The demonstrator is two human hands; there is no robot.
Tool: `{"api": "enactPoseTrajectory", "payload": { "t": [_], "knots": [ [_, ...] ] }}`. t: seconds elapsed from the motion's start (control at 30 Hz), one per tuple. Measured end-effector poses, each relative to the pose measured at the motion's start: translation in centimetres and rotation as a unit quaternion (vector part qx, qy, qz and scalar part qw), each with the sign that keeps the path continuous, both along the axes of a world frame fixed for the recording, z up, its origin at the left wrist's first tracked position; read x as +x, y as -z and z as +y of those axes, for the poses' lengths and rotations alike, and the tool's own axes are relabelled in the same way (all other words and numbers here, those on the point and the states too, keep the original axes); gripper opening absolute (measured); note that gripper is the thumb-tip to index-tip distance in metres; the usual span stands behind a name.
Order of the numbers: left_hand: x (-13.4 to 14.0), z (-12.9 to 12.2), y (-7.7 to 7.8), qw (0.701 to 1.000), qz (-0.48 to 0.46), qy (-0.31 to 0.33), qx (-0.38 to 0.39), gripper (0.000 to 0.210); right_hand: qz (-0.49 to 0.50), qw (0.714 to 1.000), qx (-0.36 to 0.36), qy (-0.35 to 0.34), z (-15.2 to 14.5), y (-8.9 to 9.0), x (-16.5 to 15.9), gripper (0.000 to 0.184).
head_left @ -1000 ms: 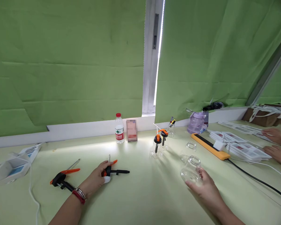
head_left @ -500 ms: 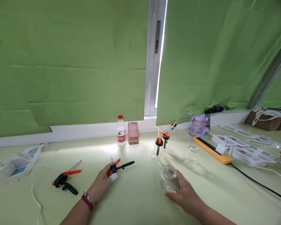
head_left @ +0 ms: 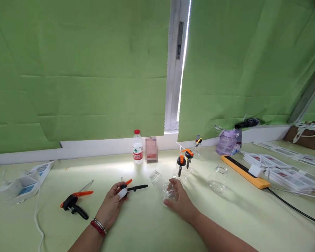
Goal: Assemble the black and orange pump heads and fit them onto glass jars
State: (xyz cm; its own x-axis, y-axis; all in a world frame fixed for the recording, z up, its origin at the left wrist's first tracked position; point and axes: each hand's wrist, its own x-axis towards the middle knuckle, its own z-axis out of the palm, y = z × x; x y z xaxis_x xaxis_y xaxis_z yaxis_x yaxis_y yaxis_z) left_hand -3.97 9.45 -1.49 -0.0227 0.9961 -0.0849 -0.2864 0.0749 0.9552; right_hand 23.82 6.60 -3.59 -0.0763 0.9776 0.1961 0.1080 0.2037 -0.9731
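Brought inward since a second ago: clear bottle (head_left: 161,185), then out to the right of the water bottle (head_left: 138,152), now tilted in the right hand (head_left: 180,201) just in front of that water bottle and slightly right, open mouth aimed up and left. Right-hand fingers (head_left: 170,184) wrapped around the clear bottle's body, clamped on it. Left hand (head_left: 112,204) in front of the water bottle and left, fingers closed on the black and orange sprayer head (head_left: 131,187), nozzle pointing right toward the clear bottle's mouth, a white wrap on one fingertip.

Progress, by the look of it: sprayer and bottle close but apart, nothing seated or screwed on yet. Already fitted, it seems: two small bottles with sprayer heads (head_left: 183,166) right of the water bottle, and one more behind them (head_left: 197,147). Left to do: this pair, plus a bare open bottle (head_left: 218,176) farther right and a spare sprayer head (head_left: 75,202) lying on the table (head_left: 152,227) far left of the water bottle.
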Motion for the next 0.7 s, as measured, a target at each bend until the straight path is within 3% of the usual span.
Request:
{"api": "enactPoseTrajectory", "payload": {
  "t": [0.3,0.7],
  "knots": [
    [-0.3,0.1,0.4,0.999,-0.039,0.005,0.001,0.041,0.091,0.994,-0.052,0.006,0.0,-0.8,1.4,0.049],
    [-0.1,-0.9,-0.3,0.996,-0.038,0.085,-0.010,0.033,0.027,0.998,-0.046,-0.032,0.3,0.4,1.3,0.056]
  ]
}}
